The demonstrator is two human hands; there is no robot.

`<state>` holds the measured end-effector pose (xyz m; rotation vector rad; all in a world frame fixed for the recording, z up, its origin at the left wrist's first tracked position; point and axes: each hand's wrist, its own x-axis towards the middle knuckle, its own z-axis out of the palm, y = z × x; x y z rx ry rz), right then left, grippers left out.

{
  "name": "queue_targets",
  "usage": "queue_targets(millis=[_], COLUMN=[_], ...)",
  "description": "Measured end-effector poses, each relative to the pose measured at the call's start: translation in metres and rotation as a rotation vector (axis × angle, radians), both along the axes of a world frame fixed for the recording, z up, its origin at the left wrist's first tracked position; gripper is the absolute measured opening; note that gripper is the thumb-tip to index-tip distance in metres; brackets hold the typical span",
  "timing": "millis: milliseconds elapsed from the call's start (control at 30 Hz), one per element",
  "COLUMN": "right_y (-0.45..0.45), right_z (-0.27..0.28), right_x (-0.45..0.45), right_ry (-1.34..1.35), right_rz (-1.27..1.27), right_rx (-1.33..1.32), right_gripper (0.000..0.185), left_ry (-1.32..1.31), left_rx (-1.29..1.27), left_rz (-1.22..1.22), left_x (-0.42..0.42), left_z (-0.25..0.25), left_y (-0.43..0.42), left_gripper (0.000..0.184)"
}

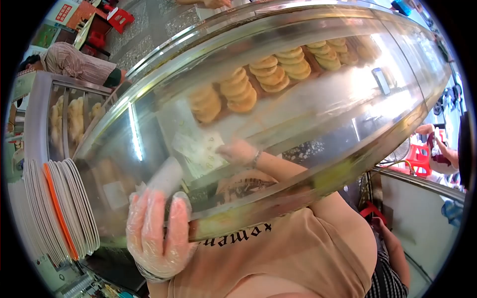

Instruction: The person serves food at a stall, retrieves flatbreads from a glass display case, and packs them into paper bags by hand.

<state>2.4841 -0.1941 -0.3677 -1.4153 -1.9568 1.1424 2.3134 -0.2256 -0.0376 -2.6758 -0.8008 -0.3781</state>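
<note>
Wearing crinkled plastic glove (pixel 161 258), left fingers (pixel 154 218) parted; right fingers (pixel 225 150) by sheet (pixel 198 155), grip unclear.

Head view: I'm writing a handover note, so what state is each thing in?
Left hand: clear plastic glove on, fingers slightly apart.
Right hand: behind the clear cover, at the white sheet; grip unclear.
Clear cover: streaked with glare.
White sheet: laid out.
Round breads: overlapping in rows.
Plates: stacked, one orange.
Red stool, top: unoccupied.

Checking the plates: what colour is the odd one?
Orange plate; best seen in the head view.
</note>
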Motion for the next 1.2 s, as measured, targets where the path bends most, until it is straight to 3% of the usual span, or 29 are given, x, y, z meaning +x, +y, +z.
queue_targets(millis=[100, 233, 333, 433, 533, 667, 767, 800, 867, 967, 1033, 1067, 1133, 1167, 1200], right_y=[-0.023, -0.046, -0.055, -0.051, -0.039, -0.024, 0.015, 0.036, 0.064, 0.083, 0.090, 0.099, 0.097, 0.097, 0.102], right_z=[-0.060, -0.050, -0.060, -0.060, -0.046, -0.039, -0.035, -0.040, -0.023, -0.059, -0.080, -0.081, -0.070, -0.072, -0.070], right_x=[0.030, 0.099, 0.131, 0.152, 0.168, 0.192, 0.253, 0.286, 0.342, 0.416, 0.436, 0.441, 0.432, 0.416, 0.395], right_ry=[-0.035, -0.186, -0.208, -0.188, -0.306, -0.403, -0.347, -0.335, -0.540, -0.602, -0.935, -0.928, -0.922, -0.918, -0.706], right_rz=[-0.064, -0.062, -0.244, -0.314, -0.239, -0.273, -0.629, -0.768, -0.809, -0.930, -0.999, -0.992, -0.789, -0.773, -0.729], right_rx=[0.041, -0.198, -0.158, -0.014, -0.168, -0.038, 0.026, -0.006, -0.006, 0.023, 0.194, 0.202, -0.278, -0.285, -0.129], right_gripper=[0.026, 0.027, 0.027, 0.024, 0.022, 0.025, 0.038, 0.045, 0.053, 0.059, 0.061, 0.061, 0.061, 0.061, 0.062], left_ry=[0.001, -0.041, -0.018, -0.032, -0.028, -0.032, -0.080, -0.083, -0.288, -0.323, -0.378, -0.433, -0.410, -0.395, -0.390], left_rx=[-0.041, -0.067, -0.041, 0.032, 0.014, -0.004, -0.045, -0.046, -0.110, -0.068, -0.049, -0.036, -0.014, 0.006, 0.006], left_rz=[0.018, 0.056, 0.109, 0.156, 0.201, 0.278, 0.280, 0.278, 0.144, 0.284, 0.336, 0.377, 0.389, 0.388, 0.397], left_x=[0.000, 0.004, 0.002, 0.005, 0.001, 0.010, 0.024, 0.031, 0.044, 0.063, 0.071, 0.074, 0.074, 0.073, 0.074], left_z=[0.002, 0.000, 0.000, -0.007, -0.010, -0.009, -0.002, -0.002, -0.004, -0.008, -0.014, -0.017, -0.018, -0.018, -0.019], left_y=[-0.002, -0.007, -0.008, -0.010, -0.015, -0.021, -0.031, -0.033, -0.036, -0.034, -0.033, -0.031, -0.030, -0.030, -0.030], left_gripper=[0.037, 0.041, 0.057, 0.056, 0.058, 0.064, 0.069, 0.069, 0.055, 0.057, 0.051, 0.045, 0.045, 0.044, 0.044])
